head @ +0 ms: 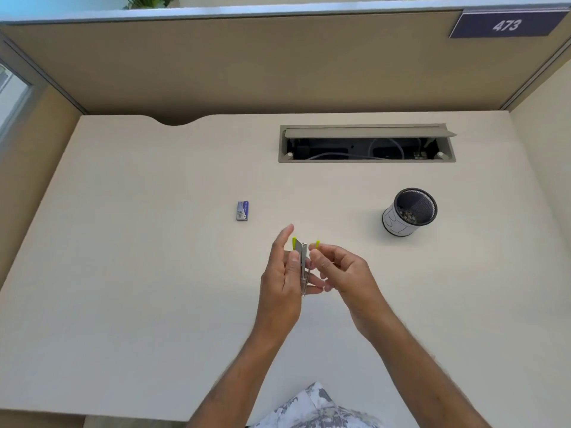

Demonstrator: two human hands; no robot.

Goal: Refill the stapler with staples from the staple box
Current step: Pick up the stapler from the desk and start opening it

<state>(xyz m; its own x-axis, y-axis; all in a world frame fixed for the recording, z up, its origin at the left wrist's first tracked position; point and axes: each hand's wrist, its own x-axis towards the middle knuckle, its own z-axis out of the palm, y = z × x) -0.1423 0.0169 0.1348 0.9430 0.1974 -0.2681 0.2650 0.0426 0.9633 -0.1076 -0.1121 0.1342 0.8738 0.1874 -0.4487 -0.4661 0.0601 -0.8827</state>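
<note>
stapler (pixel 302 261) in both hands (opened), staple box (pixel 242 211) apart

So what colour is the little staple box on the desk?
Blue and silver-grey. The staple box shows in the head view, lying on the desk.

Soft, even light fills the scene; the pale desk (pixel 129 273) reads bright with no glare. Shadows are faint: a weak one lies beside the mesh cup (pixel 409 211), a darker one under the partition (pixel 247 66). Wide-angle distortion bows the partition's edges. The whole frame is slightly soft, and the hands look a little blurred.
</note>
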